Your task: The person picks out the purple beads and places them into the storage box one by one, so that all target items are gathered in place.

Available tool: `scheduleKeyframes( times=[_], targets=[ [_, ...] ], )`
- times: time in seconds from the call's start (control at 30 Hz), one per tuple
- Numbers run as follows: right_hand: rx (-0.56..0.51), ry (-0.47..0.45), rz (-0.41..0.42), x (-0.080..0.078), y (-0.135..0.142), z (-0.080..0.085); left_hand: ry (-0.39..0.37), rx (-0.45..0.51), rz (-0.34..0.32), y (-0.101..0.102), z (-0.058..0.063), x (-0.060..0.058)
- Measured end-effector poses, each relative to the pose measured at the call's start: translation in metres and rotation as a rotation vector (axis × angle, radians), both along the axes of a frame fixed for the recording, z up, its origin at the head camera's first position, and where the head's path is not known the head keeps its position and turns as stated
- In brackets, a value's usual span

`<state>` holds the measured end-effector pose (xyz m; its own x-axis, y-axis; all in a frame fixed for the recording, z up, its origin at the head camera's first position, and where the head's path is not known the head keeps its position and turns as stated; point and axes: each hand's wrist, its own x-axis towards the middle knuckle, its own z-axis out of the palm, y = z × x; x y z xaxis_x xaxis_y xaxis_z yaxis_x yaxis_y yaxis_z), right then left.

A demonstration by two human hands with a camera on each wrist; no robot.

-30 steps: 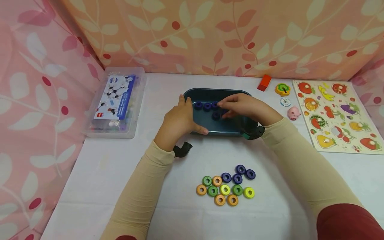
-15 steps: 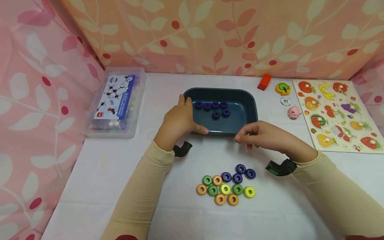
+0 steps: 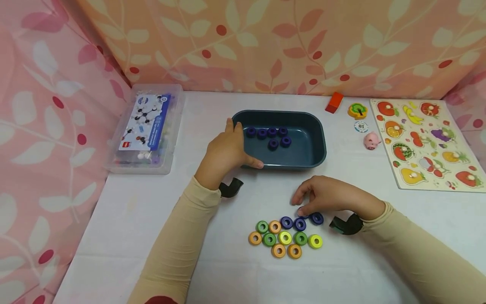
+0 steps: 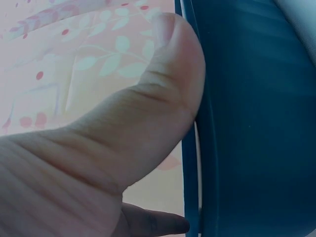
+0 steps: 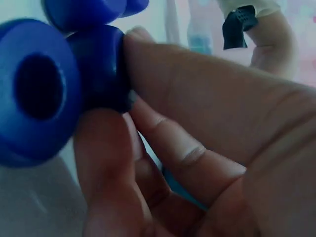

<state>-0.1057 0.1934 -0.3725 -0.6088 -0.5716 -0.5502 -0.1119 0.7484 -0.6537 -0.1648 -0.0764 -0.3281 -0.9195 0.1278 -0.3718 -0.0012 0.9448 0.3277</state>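
In the head view, a dark teal tray (image 3: 288,158) holds several dark blue ring-shaped beads (image 3: 286,141). My left hand (image 3: 225,155) rests against its left end, fingers spread along the rim; the left wrist view shows the thumb (image 4: 170,74) lying against the rim (image 4: 191,168). Nearer me, my right hand (image 3: 328,195) reaches down to a group of loose dark blue beads (image 3: 286,222). Seen from the right wrist, thumb and a finger pinch one blue ring-shaped bead (image 5: 101,69), with another blue bead (image 5: 69,98) close beside it.
Green (image 3: 269,240), orange (image 3: 278,251) and yellow rings (image 3: 315,241) lie just in front of the blue ones. A clear plastic case (image 3: 163,156) stands left. To the right are a red block (image 3: 334,102), tree piece (image 3: 357,111), token (image 3: 361,126), pink pig (image 3: 371,141) and fruit puzzle board (image 3: 429,147).
My right hand has left the tray, where six blue beads now show, and come down toward me to the loose blue beads. The left hand has stayed at the tray's left end.
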Motion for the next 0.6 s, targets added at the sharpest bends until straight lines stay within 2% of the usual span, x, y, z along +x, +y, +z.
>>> scheduleKeyframes(
  times=[0.07,0.37,0.47,0.6],
  targets=[
    [0.002,0.011,0.005,0.000,0.000,-0.001,0.001,-0.002,0.000,0.000,0.000,0.000],
    [-0.061,-0.060,-0.011,0.001,0.002,0.000,0.004,0.004,0.005,0.000,0.000,0.001],
    [-0.080,-0.068,-0.010,-0.003,0.001,0.013,-0.001,0.004,0.007,-0.001,0.000,0.002],
    [-0.135,-0.013,-0.046,-0.016,-0.005,0.046,0.003,0.008,0.002,-0.001,0.000,0.001]
  ],
)
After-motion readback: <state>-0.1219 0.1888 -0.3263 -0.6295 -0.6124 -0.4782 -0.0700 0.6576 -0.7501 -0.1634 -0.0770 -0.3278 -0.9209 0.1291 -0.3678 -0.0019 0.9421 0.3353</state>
